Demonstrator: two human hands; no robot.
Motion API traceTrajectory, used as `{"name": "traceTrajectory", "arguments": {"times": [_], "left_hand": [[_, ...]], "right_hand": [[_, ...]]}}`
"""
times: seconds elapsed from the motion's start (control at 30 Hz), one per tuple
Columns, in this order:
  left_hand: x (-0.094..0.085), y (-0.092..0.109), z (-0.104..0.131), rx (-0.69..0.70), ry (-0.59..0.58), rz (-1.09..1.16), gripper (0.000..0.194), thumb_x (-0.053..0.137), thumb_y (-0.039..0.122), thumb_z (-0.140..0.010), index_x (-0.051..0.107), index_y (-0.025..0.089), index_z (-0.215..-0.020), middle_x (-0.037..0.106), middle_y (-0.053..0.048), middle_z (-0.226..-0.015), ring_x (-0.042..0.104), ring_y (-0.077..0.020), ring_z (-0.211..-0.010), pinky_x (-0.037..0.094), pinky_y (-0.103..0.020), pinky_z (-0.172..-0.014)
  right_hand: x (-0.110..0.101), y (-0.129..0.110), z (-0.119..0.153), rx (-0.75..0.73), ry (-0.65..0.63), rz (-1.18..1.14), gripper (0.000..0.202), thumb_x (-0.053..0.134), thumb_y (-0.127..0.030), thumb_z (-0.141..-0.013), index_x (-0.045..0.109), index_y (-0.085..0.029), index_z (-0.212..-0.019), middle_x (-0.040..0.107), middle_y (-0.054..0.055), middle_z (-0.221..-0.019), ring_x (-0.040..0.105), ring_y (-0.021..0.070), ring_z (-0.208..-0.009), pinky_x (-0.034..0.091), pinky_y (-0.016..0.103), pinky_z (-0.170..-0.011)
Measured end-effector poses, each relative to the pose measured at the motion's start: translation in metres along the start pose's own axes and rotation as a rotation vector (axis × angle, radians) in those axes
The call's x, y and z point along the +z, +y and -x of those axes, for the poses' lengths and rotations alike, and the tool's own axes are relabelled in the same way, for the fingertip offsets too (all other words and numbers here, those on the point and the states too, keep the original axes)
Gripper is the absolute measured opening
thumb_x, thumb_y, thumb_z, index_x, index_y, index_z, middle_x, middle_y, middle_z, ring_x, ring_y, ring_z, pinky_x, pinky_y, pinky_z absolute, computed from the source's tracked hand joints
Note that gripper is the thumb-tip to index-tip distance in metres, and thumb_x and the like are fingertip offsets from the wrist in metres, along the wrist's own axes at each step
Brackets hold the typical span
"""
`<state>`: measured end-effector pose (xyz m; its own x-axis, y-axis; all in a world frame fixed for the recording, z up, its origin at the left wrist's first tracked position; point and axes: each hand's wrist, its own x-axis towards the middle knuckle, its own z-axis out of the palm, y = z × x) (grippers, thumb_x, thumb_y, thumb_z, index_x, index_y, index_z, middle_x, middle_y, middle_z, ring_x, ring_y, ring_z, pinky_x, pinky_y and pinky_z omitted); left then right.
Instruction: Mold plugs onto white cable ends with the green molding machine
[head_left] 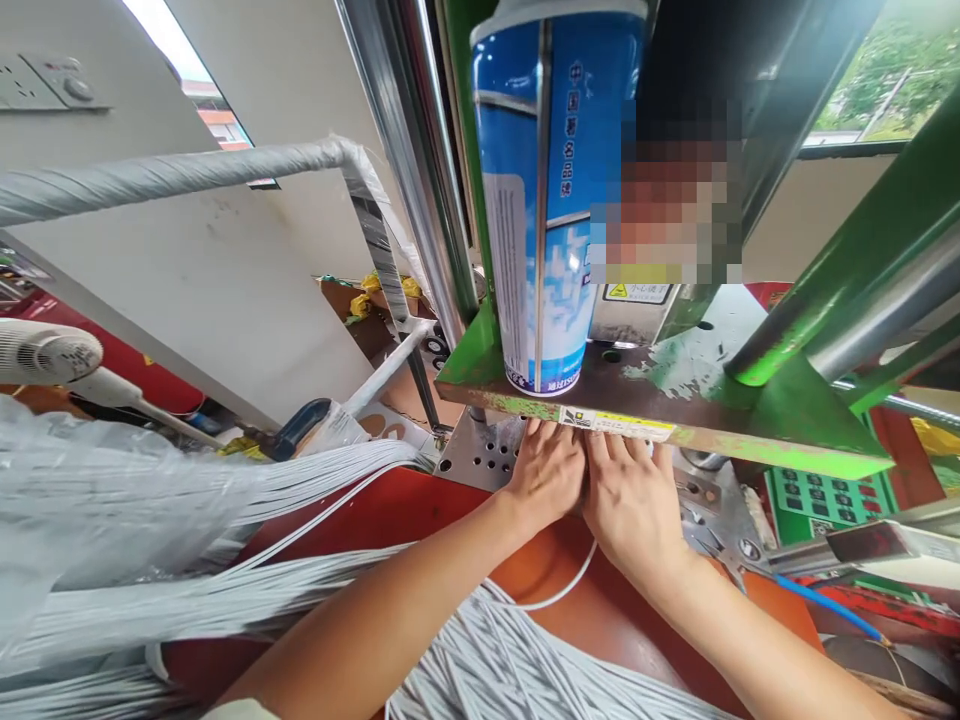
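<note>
My left hand (549, 466) and my right hand (631, 492) lie side by side at the front of a green press. Both reach in under its raised plate (517, 398), over the drilled metal base (480, 450). The plate's edge hides my fingertips, so what they hold or touch does not show. From beneath my hands a thin white cable (577, 578) curves down to the left, toward a pile of white cables (495, 660) on the red table (375, 515). A blue spray can (555, 200) stands on the plate just above my hands.
Bundled cables in clear plastic (112, 500) fill the left side. A wrapped metal rail (187, 178) and a white fan (45, 350) stand beyond them. Chrome press columns (420, 160) rise behind. To the right are a green button panel (829, 500) and a blue hose (825, 603).
</note>
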<state>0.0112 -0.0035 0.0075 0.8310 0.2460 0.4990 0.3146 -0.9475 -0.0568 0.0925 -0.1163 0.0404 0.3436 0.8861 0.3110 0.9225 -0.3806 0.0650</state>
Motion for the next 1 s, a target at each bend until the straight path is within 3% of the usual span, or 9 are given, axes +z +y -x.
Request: {"name": "traceTrajectory", "arguments": {"times": [0.17,0.7,0.83,1.0], "left_hand": [[0.014,-0.005,-0.002,0.019,-0.010,-0.034,0.024,0.050,0.017,-0.092,0.074,0.016,-0.095,0.070,-0.014,-0.094,0.062,-0.0302,-0.097,0.046,-0.047,-0.093],[0.034,-0.011,-0.004,0.038,0.001,-0.032,0.029,0.044,0.015,-0.096,0.073,0.015,-0.096,0.069,-0.013,-0.089,0.063,-0.0285,-0.095,0.045,-0.047,-0.091],[0.029,-0.009,-0.010,0.013,0.013,-0.023,0.032,0.044,0.014,-0.097,0.073,0.013,-0.110,0.072,-0.015,-0.099,0.065,-0.0299,-0.104,0.046,-0.050,-0.099],[0.004,-0.004,-0.014,-0.015,0.012,0.044,0.031,0.048,0.018,-0.098,0.070,0.011,-0.118,0.071,-0.016,-0.118,0.063,-0.0300,-0.116,0.042,-0.050,-0.111]], "right_hand": [[0.007,0.003,-0.006,0.011,-0.001,-0.009,0.033,0.043,-0.020,-0.096,0.063,-0.014,-0.122,0.068,0.018,-0.105,0.055,0.0323,-0.100,0.034,0.044,-0.090],[0.028,0.008,-0.011,0.003,0.076,-0.041,0.027,0.044,-0.021,-0.098,0.065,-0.014,-0.112,0.067,0.016,-0.102,0.054,0.0288,-0.092,0.031,0.041,-0.086],[0.028,0.007,-0.011,-0.002,0.129,-0.043,0.029,0.040,-0.020,-0.100,0.064,-0.013,-0.114,0.067,0.015,-0.108,0.053,0.0306,-0.099,0.030,0.044,-0.092],[0.013,0.007,-0.009,-0.006,0.170,-0.066,0.027,0.041,-0.017,-0.099,0.064,-0.011,-0.112,0.068,0.017,-0.111,0.054,0.0307,-0.107,0.029,0.045,-0.101]]}}
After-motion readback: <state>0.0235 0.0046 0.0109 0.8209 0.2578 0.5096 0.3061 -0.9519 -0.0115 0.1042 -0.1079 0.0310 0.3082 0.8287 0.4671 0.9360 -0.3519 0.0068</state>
